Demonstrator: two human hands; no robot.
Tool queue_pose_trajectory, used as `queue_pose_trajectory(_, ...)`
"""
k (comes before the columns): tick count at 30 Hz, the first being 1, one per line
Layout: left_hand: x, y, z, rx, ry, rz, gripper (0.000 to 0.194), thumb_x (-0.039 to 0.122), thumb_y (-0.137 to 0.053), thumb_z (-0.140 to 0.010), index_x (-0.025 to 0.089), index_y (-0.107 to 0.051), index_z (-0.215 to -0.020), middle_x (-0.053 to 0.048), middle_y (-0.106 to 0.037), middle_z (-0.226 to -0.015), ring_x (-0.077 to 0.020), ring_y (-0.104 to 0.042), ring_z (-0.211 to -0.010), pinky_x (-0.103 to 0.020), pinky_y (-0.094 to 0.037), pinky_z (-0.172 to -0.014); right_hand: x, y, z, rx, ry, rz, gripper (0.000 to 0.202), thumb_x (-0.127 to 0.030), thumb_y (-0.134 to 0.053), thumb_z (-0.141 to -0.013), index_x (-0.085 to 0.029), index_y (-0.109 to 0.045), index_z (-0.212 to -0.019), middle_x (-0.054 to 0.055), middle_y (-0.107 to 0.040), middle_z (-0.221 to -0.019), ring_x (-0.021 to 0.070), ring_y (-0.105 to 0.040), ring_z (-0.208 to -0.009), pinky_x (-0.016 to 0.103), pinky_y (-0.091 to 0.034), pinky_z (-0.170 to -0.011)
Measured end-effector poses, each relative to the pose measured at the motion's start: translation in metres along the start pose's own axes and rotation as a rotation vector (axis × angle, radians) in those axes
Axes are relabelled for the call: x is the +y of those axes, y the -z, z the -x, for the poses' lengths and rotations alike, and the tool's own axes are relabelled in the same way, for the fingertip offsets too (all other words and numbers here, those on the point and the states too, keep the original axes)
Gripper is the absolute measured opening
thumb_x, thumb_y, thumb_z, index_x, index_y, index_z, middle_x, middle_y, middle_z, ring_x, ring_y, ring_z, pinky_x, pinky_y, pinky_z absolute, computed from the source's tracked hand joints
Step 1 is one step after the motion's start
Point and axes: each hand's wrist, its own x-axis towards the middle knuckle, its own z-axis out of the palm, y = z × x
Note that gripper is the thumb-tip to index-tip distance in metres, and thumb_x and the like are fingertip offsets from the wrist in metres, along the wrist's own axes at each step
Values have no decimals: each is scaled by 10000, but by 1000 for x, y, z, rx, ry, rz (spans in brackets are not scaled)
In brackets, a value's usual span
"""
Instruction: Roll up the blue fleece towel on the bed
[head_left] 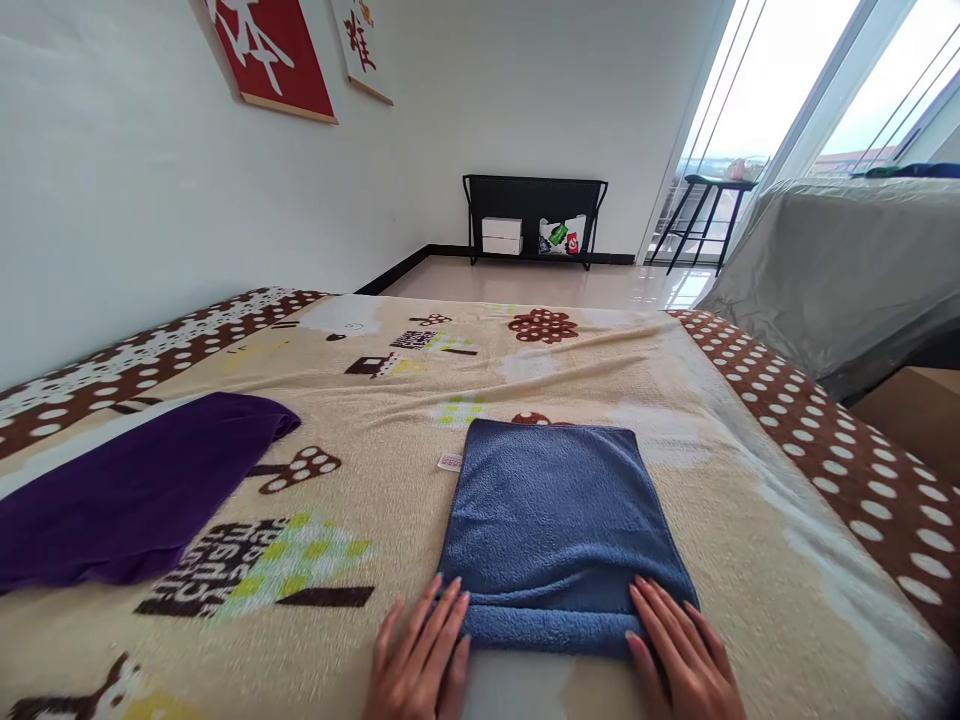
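A blue towel (pixel 555 510) lies flat on the patterned blanket in front of me, its near edge turned over into a narrow band. At the near left corner rests my left hand (pixel 420 655), fingers stretched out over the folded band and thumb by the edge. My right hand (pixel 686 655) lies the same way on the near right corner, its fingers extended on the cloth. A small white tag (pixel 450 462) sticks out from the towel's left side. To the left lies a dark purple cloth (pixel 142 490), with a rounded fold at its right end.
The beige blanket (pixel 390 500) has a brown polka-dot border (pixel 847 470). Beyond it, a black rack (pixel 536 210) stands against the wall holding white boxes. A black stool (pixel 709 215) is by the window, near a grey covered piece (pixel 840 260). A cardboard box (pixel 911 415) sits right.
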Motion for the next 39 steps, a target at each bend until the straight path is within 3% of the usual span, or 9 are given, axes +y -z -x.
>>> queue_pose_trajectory(4, 8, 8, -2, 66, 135, -24, 344, 151, -532, -891, 189, -665, -1207, -65, -709, -1228, -205, -665, -1128, -447, -94, -1235, -4, 1, 6, 48, -87, 45, 418, -317, -490, -943, -171, -570, -1327, 84, -665, -1253, 233, -678, -1055, 441, -297, -1112)
queue_pose_trajectory(7, 40, 2, -23, 149, 37, 117, 360, 81, -465, -865, 154, -675, -1148, -65, -753, -1114, -177, -666, -1133, -369, -278, -1188, -35, -5, -18, 62, 138, -66, 428, -172, -466, -918, -198, -570, -1332, 37, -675, -1242, 180, -644, -1132, 365, -359, -1086)
queue_pose_trajectory(11, 65, -14, -45, 201, -102, 250, 391, 41, -410, -838, 154, -668, -1109, -37, -774, -1022, -139, -689, -1071, -261, -459, -1043, -71, -15, -54, 34, 355, -154, 405, -217, -358, -969, -201, -619, -1278, 7, -653, -1282, 130, -591, -1206, 279, -409, -1034)
queue_pose_trajectory(16, 34, -20, -25, 154, -70, 235, 344, 98, -435, -885, 141, -662, -1140, -57, -758, -1079, -159, -680, -1093, -268, -491, -1009, -49, -12, -45, -10, 205, -48, 424, -405, -459, -965, -173, -613, -1285, 30, -621, -1326, 162, -605, -1188, 317, -331, -1116)
queue_pose_trajectory(20, 6, -7, -3, 95, 9, 151, 315, 144, -516, -897, 149, -657, -1178, -51, -753, -1111, -172, -680, -1090, -330, -325, -1168, -11, -3, -18, -29, 41, 45, 454, -440, -450, -972, -170, -594, -1307, 51, -636, -1305, 209, -629, -1161, 358, -344, -1101)
queue_pose_trajectory(25, 25, 2, -16, 88, 130, 111, 256, 208, -559, -904, 230, -677, -1131, -18, -761, -1093, -225, -691, -1083, -475, -66, -1237, -22, -2, -21, 50, 76, -44, 363, -320, -490, -952, -170, -617, -1257, 55, -695, -1203, 197, -663, -1096, 334, -437, -1008)
queue_pose_trajectory(29, 45, -4, -31, 187, -36, 194, 289, 131, -487, -909, 258, -686, -1076, 19, -778, -963, -163, -723, -992, -381, -293, -1184, -63, -16, -46, 96, 280, -239, 301, -249, -440, -981, -196, -651, -1190, 7, -724, -1128, 129, -661, -1051, 254, -468, -957)
queue_pose_trajectory(32, 47, -11, -35, 233, -62, 283, 300, 84, -460, -895, 219, -681, -1047, 3, -772, -923, -137, -726, -953, -280, -462, -1048, -81, -23, -59, 51, 300, -273, 368, -261, -345, -1019, -211, -623, -1254, 15, -706, -1175, 116, -639, -1068, 248, -466, -964)
queue_pose_trajectory(39, 40, -22, -30, 163, 40, 429, 320, 120, -413, -912, 139, -641, -1136, -70, -748, -1012, -146, -702, -990, -222, -557, -890, -64, -14, -52, -6, 243, -104, 372, -379, -447, -982, -195, -635, -1246, -10, -663, -1268, 134, -619, -1141, 283, -429, -1006)
